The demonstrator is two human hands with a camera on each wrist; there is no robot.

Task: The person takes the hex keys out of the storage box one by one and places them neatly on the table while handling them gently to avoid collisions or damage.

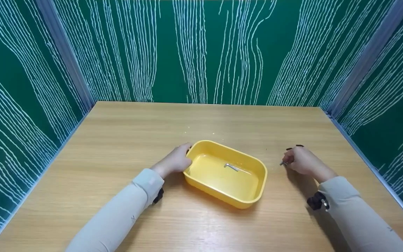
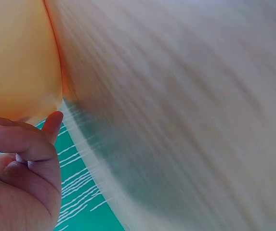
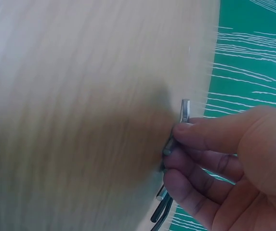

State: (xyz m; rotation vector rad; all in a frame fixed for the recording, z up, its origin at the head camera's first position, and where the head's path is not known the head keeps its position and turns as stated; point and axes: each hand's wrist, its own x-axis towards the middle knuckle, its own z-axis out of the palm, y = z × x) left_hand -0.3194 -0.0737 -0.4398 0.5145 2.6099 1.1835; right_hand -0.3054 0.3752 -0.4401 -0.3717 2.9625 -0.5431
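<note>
A yellow plastic tub (image 1: 219, 196) stands at an angle mid-table, with a silver hex key (image 1: 232, 167) lying on its floor. My left hand (image 1: 177, 159) grips the tub's left end, thumb over the rim and the other fingers outside, partly hidden. To the right of the tub, my right hand (image 1: 301, 161) pinches a silver L-shaped hex key (image 3: 185, 109) between thumb and fingers, low over the table. Beyond those fingers lie dark hex keys (image 1: 299, 145), which also show below the fingertips in the right wrist view.
The wooden table (image 1: 124, 136) is bounded by green panels (image 1: 166, 52) with white wavy lines at the back and both sides. Tiny pale specks lie behind the tub. A dark wrist device (image 1: 317, 200) sits beneath the right sleeve.
</note>
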